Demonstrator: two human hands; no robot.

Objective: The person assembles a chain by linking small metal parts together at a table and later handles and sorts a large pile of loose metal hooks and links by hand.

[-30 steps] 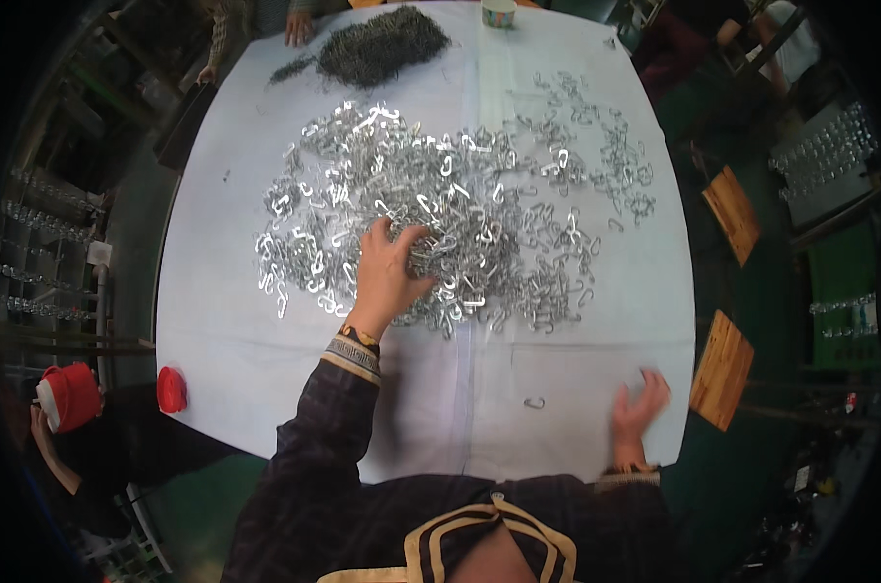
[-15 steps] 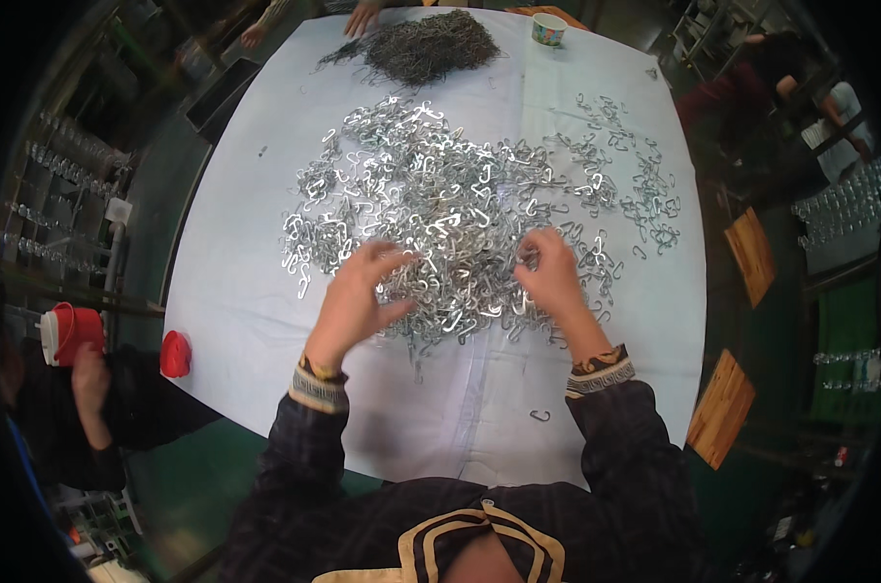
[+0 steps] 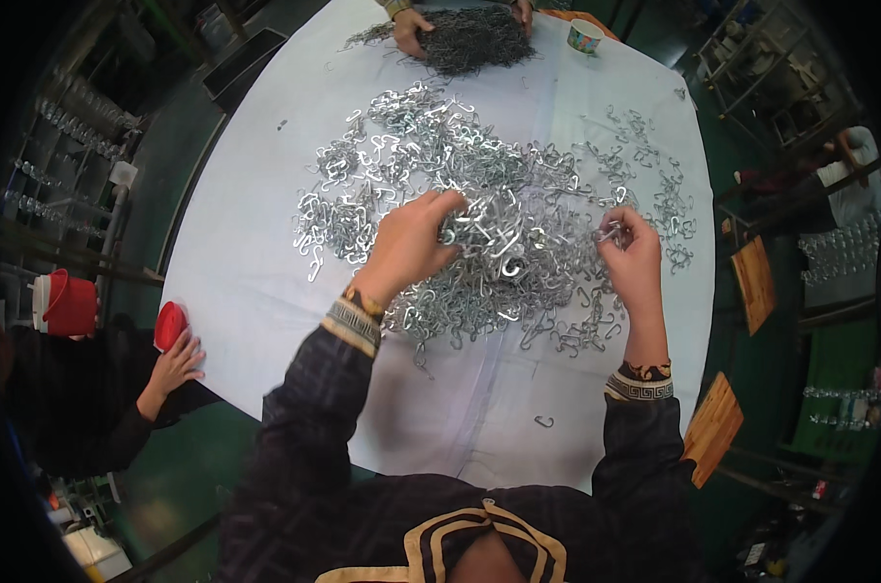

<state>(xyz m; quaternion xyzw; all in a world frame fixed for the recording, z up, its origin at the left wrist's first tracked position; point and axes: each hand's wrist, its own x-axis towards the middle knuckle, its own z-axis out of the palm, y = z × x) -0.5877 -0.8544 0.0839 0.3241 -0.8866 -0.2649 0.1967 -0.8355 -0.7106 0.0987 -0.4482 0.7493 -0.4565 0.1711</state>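
Observation:
A broad heap of shiny S-shaped metal hooks (image 3: 348, 225) covers the middle of the white table. Over it, my left hand (image 3: 411, 243) is closed round a tangled clump of hooks (image 3: 495, 231), which juts out past the fingertips to the right. My right hand (image 3: 637, 260) is raised at the heap's right side, its thumb and fingers pinched on a small metal hook (image 3: 610, 232). The fingers partly cover that hook. One stray hook (image 3: 544, 422) lies apart from the heap, nearer to me.
Across the white table (image 3: 265, 291), a co-worker's hands (image 3: 410, 33) rest on a dark pile of thin wire pieces (image 3: 474, 44). A patterned paper cup (image 3: 584, 37) stands beside it. At left, another person's hand (image 3: 178, 363) touches a red lid (image 3: 169, 325); a red container (image 3: 69, 304) is nearby. Wooden stools (image 3: 715, 428) flank the right edge.
My left hand has lifted a clump of hooks from the heap and moved right. My right hand has moved right, away from it. The person at left has reached to the red lid.

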